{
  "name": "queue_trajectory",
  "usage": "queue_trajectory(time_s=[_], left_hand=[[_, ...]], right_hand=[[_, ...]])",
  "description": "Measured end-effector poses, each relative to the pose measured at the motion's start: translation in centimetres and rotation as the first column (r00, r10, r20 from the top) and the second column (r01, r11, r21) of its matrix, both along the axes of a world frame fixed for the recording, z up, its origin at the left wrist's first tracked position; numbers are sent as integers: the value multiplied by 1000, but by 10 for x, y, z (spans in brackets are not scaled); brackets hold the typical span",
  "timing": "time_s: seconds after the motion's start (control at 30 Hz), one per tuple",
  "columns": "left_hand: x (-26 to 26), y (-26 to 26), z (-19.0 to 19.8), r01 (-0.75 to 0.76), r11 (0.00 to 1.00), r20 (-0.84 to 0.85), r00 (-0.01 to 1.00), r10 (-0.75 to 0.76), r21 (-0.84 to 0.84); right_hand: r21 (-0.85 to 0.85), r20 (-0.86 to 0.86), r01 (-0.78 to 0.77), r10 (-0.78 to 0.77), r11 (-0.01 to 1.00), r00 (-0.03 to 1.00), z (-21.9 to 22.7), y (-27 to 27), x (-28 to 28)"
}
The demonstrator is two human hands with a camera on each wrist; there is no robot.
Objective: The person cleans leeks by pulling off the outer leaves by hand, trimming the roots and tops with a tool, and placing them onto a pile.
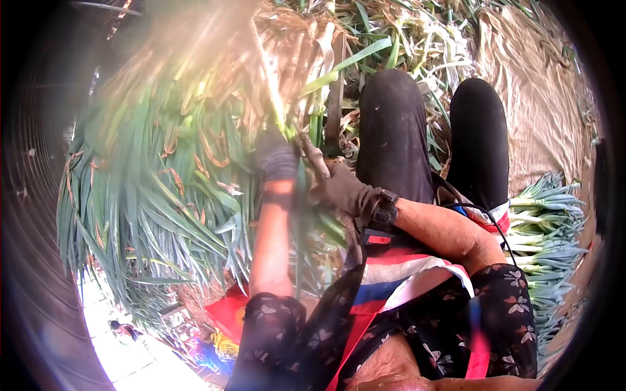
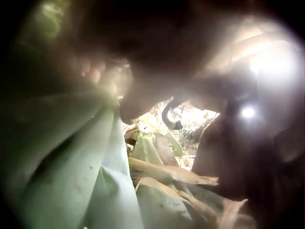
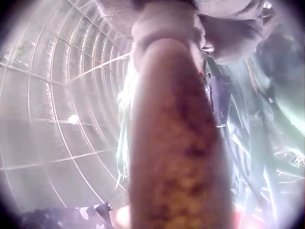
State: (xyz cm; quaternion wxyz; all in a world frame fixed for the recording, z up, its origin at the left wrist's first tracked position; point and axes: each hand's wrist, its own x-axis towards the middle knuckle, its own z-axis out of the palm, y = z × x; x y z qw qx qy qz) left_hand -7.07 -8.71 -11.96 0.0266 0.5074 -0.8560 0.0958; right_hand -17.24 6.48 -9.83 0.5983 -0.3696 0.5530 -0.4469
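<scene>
In the head view my left hand (image 1: 277,156), in a dark glove and blurred, grips a leek stalk (image 1: 276,107) beside a thick pile of long green leaves (image 1: 150,176). Close by on its right, my gloved right hand (image 1: 345,189) has its fingers curled round a brown handle (image 1: 314,156); the tool's far end is unclear. A large brown rounded shaft (image 3: 178,138) fills the middle of the right wrist view, under the pale gloved fingers (image 3: 167,21). The left wrist view is dark and blurred, with broad green leaves (image 2: 76,176) and a dark curved hook-like thing (image 2: 170,114).
Two dark-clad knees (image 1: 394,124) stand right of my hands. Beyond them lie a tan cloth (image 1: 528,91) and a row of trimmed leeks (image 1: 544,241). Loose leaves and peelings (image 1: 417,39) cover the ground ahead. Ribbed sheeting (image 1: 39,195) rises at the left.
</scene>
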Motion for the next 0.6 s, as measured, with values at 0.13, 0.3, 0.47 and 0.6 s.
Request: queue_trajectory(time_s=[0.13,0.3,0.47,0.6], left_hand=[[-2,-14,-18,-12,1000,20,1000,12,-1],[3,-10,-4,-119,990,-134,983,129,79],[20,-35,-2,42,980,-415,909,43,192],[26,-44,-4,82,937,-591,793,144,339]], right_hand=[[-51,-27,74,-75,996,997,-2,1,3],[-48,-19,18,-19,999,1000,-6,4,3],[-61,-32,64,-66,996,997,-15,20,27],[-15,45,-7,8,1000,999,6,27,21]])
